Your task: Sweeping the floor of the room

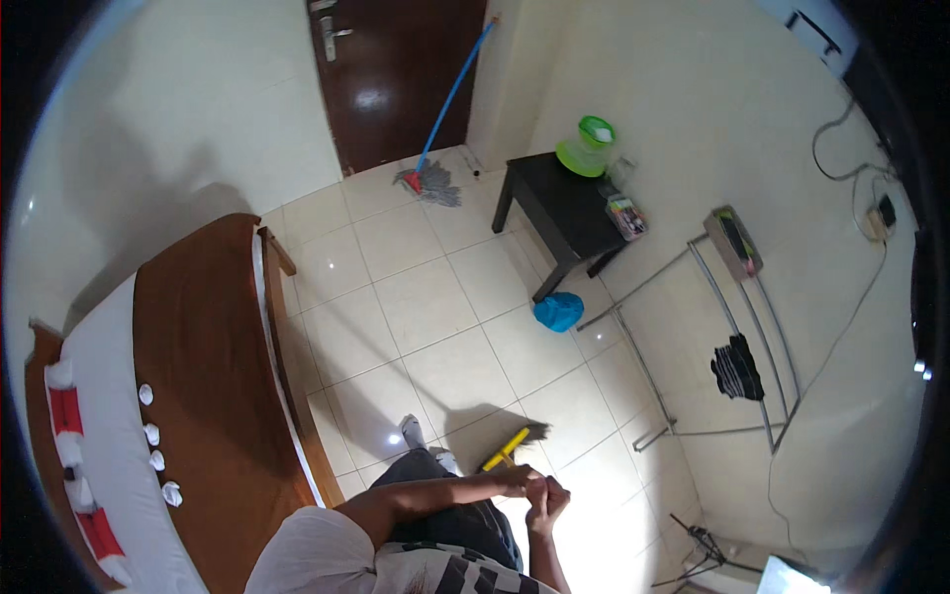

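In front of my body, a broom with a yellow head (507, 448) and dark bristles meets the tiled floor. My left hand (517, 481) is closed at the broom's handle, of which only a short yellow piece shows below the fingers. Close beside it, touching or nearly so, my right hand (547, 505) is also closed, apparently around the upper handle, which points up towards the camera and is mostly hidden by the fingers. Bristles fan out on the floor just beyond the hands, near my feet in light-coloured socks or shoes (413, 432).
At left stands a bed with a brown cover (200, 334). A mop (438, 182) leans near the dark door (401, 89). Ahead right are a black table (568, 208), a blue bag (559, 312) and a metal rack (716, 278) holding a striped cloth (737, 369). A tripod (705, 546) stands lower right.
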Motion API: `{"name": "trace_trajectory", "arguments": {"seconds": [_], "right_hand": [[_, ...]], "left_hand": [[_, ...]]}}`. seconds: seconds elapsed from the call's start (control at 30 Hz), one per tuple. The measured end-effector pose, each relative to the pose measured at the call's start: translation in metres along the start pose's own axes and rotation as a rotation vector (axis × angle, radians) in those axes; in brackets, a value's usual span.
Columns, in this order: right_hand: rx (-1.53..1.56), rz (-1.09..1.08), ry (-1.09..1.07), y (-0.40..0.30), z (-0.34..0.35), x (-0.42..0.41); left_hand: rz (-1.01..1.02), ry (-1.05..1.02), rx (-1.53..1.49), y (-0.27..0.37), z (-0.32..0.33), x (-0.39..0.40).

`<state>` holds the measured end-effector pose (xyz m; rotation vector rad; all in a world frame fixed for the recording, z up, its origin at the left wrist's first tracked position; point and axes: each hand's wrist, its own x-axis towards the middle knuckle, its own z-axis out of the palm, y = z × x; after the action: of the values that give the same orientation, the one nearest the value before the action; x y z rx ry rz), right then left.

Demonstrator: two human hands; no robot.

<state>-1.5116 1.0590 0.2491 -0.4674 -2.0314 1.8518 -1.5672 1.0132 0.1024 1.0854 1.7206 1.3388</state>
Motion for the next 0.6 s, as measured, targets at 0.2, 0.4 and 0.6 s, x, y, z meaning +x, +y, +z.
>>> {"name": "trace_trajectory", "arguments": {"seconds": [0.2,0.4,0.6], "right_hand": [[0.383,-0.078,0.045,0.036,-0.012,-0.02],[0.091,0.188,-0.202,0.087,0.001,-0.017],[0.247,0.058,0.108,0.004,-0.037,0.005]], "left_hand": [[0.018,0.042,0.264,-0.024,-0.014,-0.018],[-0.097,0.143,0.583,-0.068,-0.056,-0.035],[-0.002,0.344,0.463,-0.009,-0.029,0.025]]}}
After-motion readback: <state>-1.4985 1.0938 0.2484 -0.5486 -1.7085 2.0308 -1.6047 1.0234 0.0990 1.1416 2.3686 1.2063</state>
